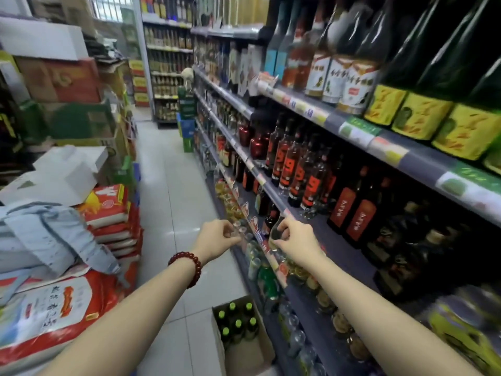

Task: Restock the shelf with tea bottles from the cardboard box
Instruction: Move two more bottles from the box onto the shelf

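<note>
Cardboard box [245, 351] at 6 o'clock, green-capped tea bottles [238, 323] inside, touching shelf [306, 302] base, left hand [217, 237] pinching clear bottle top, right hand [296, 238] gripping bottle [276, 234] at shelf edge, open aisle floor [173, 191] at 11 o'clock.

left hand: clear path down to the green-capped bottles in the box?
Probably yes. The left hand is up at the shelf edge, fingering a small clear bottle, so it must let go first. The cardboard box sits open-topped below it, green caps exposed, nothing covering them.

A grocery shop aisle: tiered shelves [311, 104] of bottles [295, 169] with price tags [355, 132], stacked cartons [62, 80], rice sacks [108, 204] opposite.
</note>
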Tool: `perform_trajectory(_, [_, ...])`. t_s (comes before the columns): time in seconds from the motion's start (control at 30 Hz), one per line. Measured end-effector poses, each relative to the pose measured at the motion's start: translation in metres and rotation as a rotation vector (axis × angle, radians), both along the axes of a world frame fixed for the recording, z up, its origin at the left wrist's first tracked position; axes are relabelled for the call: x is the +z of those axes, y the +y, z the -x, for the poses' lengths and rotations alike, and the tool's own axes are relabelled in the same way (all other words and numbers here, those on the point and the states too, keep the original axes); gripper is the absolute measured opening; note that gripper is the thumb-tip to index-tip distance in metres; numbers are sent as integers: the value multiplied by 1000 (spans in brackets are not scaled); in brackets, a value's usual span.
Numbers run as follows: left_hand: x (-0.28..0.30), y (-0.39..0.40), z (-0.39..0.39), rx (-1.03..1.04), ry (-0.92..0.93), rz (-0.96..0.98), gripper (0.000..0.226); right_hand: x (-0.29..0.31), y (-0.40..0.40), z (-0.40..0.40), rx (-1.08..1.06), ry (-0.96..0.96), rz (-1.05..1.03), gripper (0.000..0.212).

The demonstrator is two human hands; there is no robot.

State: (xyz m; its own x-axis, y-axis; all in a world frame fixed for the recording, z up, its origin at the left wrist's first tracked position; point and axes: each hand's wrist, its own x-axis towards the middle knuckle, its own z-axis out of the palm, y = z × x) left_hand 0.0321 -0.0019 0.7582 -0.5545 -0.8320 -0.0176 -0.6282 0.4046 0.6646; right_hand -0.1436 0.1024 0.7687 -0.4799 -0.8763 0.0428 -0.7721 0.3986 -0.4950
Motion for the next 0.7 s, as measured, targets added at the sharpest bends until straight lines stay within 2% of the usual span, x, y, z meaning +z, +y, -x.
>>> perform_trajectory(0.3, [-114, -57, 29, 25, -180, -113, 38, -119, -50, 37, -6, -98, -142, 17])
perform_trajectory(0.4, [-174, -62, 42, 13, -217, -149, 39, -182, -58, 48, 18, -116, -178, 22])
perform_trajectory(0.5, [-243, -66, 52, 3, -246, -163, 40, -253, -66, 55, 29, -112, -225, 37])
perform_trajectory(0.7, [-386, -69, 48, -7, -306, -225, 36, -394, -71, 56, 24, -153, -317, 20])
